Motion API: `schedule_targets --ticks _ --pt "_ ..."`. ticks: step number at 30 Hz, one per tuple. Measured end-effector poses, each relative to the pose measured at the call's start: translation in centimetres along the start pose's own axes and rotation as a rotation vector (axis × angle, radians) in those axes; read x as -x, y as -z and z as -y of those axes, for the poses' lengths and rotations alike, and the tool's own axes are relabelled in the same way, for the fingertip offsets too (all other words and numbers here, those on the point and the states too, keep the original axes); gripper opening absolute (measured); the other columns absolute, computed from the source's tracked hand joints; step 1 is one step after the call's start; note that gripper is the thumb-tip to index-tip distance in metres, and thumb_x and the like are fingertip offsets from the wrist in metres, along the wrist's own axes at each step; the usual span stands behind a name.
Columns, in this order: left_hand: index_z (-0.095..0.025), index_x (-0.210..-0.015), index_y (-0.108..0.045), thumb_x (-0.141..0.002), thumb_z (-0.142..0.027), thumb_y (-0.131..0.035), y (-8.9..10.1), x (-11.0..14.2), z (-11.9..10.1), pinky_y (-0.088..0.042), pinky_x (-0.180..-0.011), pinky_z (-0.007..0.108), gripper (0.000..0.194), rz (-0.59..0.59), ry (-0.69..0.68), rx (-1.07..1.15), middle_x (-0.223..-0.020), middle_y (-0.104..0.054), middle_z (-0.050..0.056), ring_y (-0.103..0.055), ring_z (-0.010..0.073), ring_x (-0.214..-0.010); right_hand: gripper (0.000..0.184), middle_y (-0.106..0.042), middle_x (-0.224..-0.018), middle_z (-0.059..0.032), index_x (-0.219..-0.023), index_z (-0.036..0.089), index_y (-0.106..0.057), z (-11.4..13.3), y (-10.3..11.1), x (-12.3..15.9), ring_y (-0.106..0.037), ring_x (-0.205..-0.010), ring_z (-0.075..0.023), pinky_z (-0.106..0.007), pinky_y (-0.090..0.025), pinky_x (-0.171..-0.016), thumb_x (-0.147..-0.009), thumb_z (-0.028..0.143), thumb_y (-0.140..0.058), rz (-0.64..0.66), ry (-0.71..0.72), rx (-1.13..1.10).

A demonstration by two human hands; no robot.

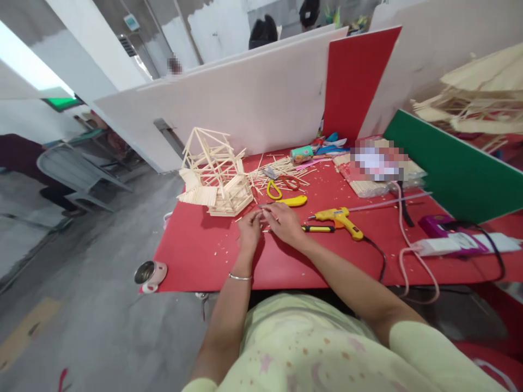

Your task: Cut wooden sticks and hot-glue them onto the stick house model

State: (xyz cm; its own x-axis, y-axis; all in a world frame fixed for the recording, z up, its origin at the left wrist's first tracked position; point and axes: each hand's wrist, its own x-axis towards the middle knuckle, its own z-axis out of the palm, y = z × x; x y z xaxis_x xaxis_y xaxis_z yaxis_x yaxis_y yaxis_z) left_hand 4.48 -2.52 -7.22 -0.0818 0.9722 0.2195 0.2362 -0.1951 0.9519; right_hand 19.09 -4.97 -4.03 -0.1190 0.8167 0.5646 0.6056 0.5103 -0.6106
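My left hand (249, 227) and my right hand (284, 222) rest together on the red table (196, 256), fingertips meeting in a pinch around small wooden sticks (261, 218) that I can barely make out. A house-shaped frame of wooden sticks (216, 174) stands just beyond my left hand. A yellow glue gun (341, 219) lies to the right of my right hand, with a yellow-handled tool (318, 228) beside it.
Loose sticks (278, 169), scissors (280, 185), a yellow cutter (292, 201) and packets lie behind. A power strip (457, 245) and cables sit right. White, red and green boards wall the table. A small cup (149, 274) stands at the left corner.
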Motion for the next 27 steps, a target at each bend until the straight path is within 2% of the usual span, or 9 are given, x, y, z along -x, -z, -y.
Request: schedule_targets --ticks 6,11,14,16,18,20,22,24,27 --pt "-0.018 -0.078 -0.077 -0.079 -0.030 -0.069 0.2 0.3 -0.2 -0.047 -0.069 0.026 0.015 -0.022 -0.069 -0.137 -0.070 -0.072 0.000 -0.062 0.0154 -0.066 0.029 -0.072 -0.112 -0.0096 -0.120 0.022 -0.068 -0.3 -0.3 -0.1 -0.063 -0.106 -0.0249 -0.041 -0.047 -0.098 -0.101 0.033 -0.050 -0.003 -0.003 -0.034" --pt "-0.018 -0.054 -0.062 -0.086 -0.040 -0.066 0.5 0.3 -0.3 -0.043 -0.064 0.027 0.038 -0.095 -0.060 -0.244 -0.054 -0.054 -0.002 -0.053 0.0153 -0.060 0.029 -0.073 -0.108 -0.0096 -0.117 0.022 -0.070 0.2 0.0 0.0 -0.063 -0.103 -0.0247 -0.040 -0.048 -0.096 -0.101 0.034 -0.049 0.001 -0.007 -0.028" --pt "-0.018 -0.070 -0.072 -0.088 -0.038 -0.065 0.5 0.3 -0.9 -0.049 -0.082 0.032 0.028 -0.100 -0.222 -0.207 -0.091 -0.069 0.008 -0.063 0.0220 -0.092 0.030 -0.071 -0.112 -0.0107 -0.119 0.021 -0.069 0.5 0.1 0.1 -0.062 -0.106 -0.0253 -0.041 -0.048 -0.098 -0.101 0.035 -0.049 -0.021 0.011 -0.005" --pt "-0.019 -0.092 -0.076 -0.088 -0.035 -0.066 0.5 0.4 -1.3 -0.049 -0.087 0.033 0.020 -0.117 -0.288 -0.150 -0.112 -0.068 0.011 -0.062 0.0239 -0.106 0.033 -0.067 -0.116 -0.0123 -0.123 0.021 -0.067 0.6 0.1 0.1 -0.060 -0.109 -0.0260 -0.042 -0.048 -0.099 -0.102 0.035 -0.048 -0.053 0.022 0.033" --pt "-0.019 -0.098 -0.074 -0.091 -0.037 -0.063 0.4 0.7 -1.7 -0.050 -0.080 0.031 0.023 -0.114 -0.222 -0.099 -0.099 -0.070 0.009 -0.064 0.0207 -0.091 0.035 -0.065 -0.119 -0.0141 -0.127 0.019 -0.066 0.8 0.1 0.2 -0.059 -0.111 -0.0268 -0.042 -0.048 -0.099 -0.102 0.035 -0.047 -0.069 0.038 0.090" --pt "-0.019 -0.082 -0.071 -0.096 -0.043 -0.055 0.5 1.0 -2.0 -0.046 -0.069 0.028 0.032 -0.103 -0.135 -0.108 -0.070 -0.063 0.002 -0.058 0.0166 -0.068 0.036 -0.065 -0.121 -0.0149 -0.129 0.018 -0.065 1.1 0.1 0.3 -0.059 -0.112 -0.0276 -0.043 -0.047 -0.099 -0.102 0.034 -0.047 -0.056 0.072 0.155" --pt "-0.019 -0.063 -0.063 -0.099 -0.045 -0.051 0.7 1.3 -2.4 -0.043 -0.068 0.028 0.046 -0.121 -0.136 -0.177 -0.057 -0.053 0.000 -0.052 0.0157 -0.061 0.035 -0.067 -0.121 -0.0145 -0.129 0.019 -0.064 1.4 0.1 0.6 -0.059 -0.112 -0.0279 -0.044 -0.046 -0.099 -0.101 0.031 -0.047 -0.017 0.123 0.220" --pt "-0.020 -0.059 -0.062 -0.098 -0.044 -0.053 0.9 1.3 -3.0 -0.044 -0.077 0.031 0.047 -0.164 -0.215 -0.253 -0.061 -0.055 0.002 -0.055 0.0178 -0.069 0.033 -0.069 -0.118 -0.0145 -0.126 0.018 -0.066 1.7 0.0 0.9 -0.060 -0.110 -0.0279 -0.044 -0.045 -0.099 -0.101 0.029 -0.048 0.010 0.170 0.284" --pt "-0.020 -0.083 -0.073 -0.095 -0.040 -0.059 1.1 1.3 -3.9 -0.045 -0.090 0.035 0.027 -0.253 -0.294 -0.265 -0.090 -0.067 0.008 -0.060 0.0221 -0.092 0.029 -0.072 -0.108 -0.0140 -0.120 0.016 -0.068 1.8 0.0 1.1 -0.062 -0.102 -0.0269 -0.042 -0.046 -0.092 -0.099 0.025 -0.050 0.019 0.242 0.377"
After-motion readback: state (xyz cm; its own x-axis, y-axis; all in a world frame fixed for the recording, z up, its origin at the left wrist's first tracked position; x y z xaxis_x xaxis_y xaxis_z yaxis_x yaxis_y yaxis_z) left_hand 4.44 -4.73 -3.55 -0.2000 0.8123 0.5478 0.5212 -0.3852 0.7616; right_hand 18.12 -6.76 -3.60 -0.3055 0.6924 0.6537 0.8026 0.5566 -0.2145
